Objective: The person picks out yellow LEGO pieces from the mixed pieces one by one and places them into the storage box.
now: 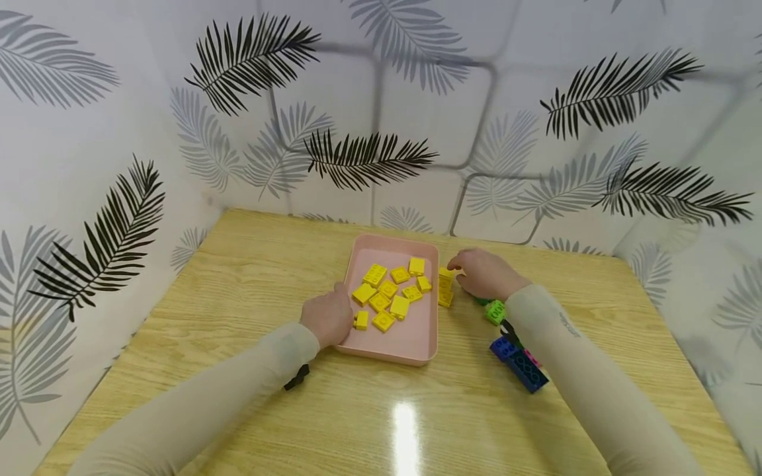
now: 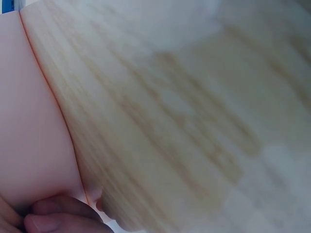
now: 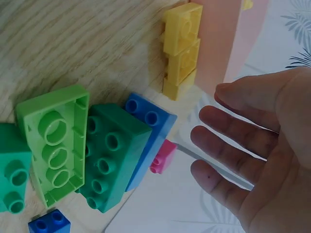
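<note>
My left hand (image 1: 327,317) grips the left wall of a pink tray (image 1: 417,340); its curled fingers (image 2: 63,223) lie against the tray's side in the left wrist view. Inside the tray lie several yellow toy bricks (image 1: 399,307). Just past the tray's right wall, more yellow bricks (image 3: 182,48) stand in a row on the table. Over that row hovers my right hand (image 1: 485,272). The right wrist view shows its fingers apart and loosely bent, holding nothing, and not touching the yellow bricks.
Right of the tray, partly under my right forearm, are green bricks (image 1: 495,312), blue bricks (image 1: 505,349) and a pink brick (image 3: 163,156). A small black object (image 1: 297,377) lies beside my left forearm. Leaf-patterned sheeting (image 1: 428,119) encloses the wooden table (image 1: 268,258).
</note>
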`<action>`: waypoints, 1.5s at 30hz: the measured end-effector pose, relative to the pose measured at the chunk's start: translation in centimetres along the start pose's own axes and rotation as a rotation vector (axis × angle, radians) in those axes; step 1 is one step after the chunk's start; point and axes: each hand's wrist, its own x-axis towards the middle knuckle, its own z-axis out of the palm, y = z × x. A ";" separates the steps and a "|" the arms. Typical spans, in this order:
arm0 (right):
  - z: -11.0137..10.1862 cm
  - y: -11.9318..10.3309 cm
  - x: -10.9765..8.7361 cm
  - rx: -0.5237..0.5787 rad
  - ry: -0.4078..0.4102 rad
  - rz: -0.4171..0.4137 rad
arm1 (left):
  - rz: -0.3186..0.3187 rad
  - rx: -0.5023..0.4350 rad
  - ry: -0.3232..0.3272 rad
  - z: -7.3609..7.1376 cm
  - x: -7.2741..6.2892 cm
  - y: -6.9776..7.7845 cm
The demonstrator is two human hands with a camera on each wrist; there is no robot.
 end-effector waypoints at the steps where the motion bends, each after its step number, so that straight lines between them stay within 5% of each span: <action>1: 0.1 0.0 0.2 0.000 -0.009 0.010 | -0.001 -0.001 0.001 0.0 0.1 0.0; 13: 1.1 -0.2 1.9 -0.006 -0.147 0.082 | 0.016 0.012 0.011 0.3 0.1 -0.1; 20: 1.4 -0.2 2.0 -0.036 -0.107 0.030 | 0.012 0.015 0.007 0.2 0.1 -0.1; 45: 1.6 -0.4 2.4 -0.131 -0.023 0.054 | 0.006 0.029 0.000 0.1 0.2 -0.3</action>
